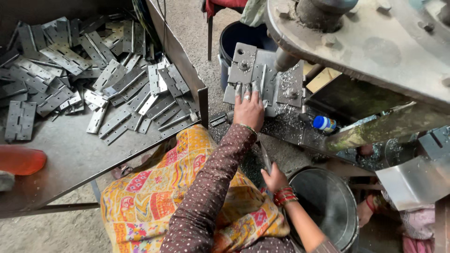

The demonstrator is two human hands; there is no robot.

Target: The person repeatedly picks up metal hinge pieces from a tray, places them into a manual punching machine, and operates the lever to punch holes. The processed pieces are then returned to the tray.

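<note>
Two bare hands work at a machine, seen from above. Nearest, the right hand (274, 179), with red bangles at the wrist, has its grip closed around a narrow metal strip (266, 158) that points up and away from the lap. Just to its right stands a round steel bucket (328, 206), its rim close beside the forearm. A yellow patterned cloth (154, 197) covers the lap below both arms.

Farther out, the left hand (249, 110), in a dotted brown sleeve, lies flat with its grip spread, fingers pressing down on a grey metal plate (262, 79) that sits on the bed of the press, directly under the machine's round ram (283, 60). Metal shavings lie scattered around the plate. A small bottle with a blue cap (324, 123) rests on its side just right of the bed.

To the left, well apart from the hands, a dark tabletop (70, 154) carries a large loose heap of grey hinges (93, 79). An orange object (21, 160) lies at its near left edge. Beyond the press bed stands a dark blue bin (236, 40).
</note>
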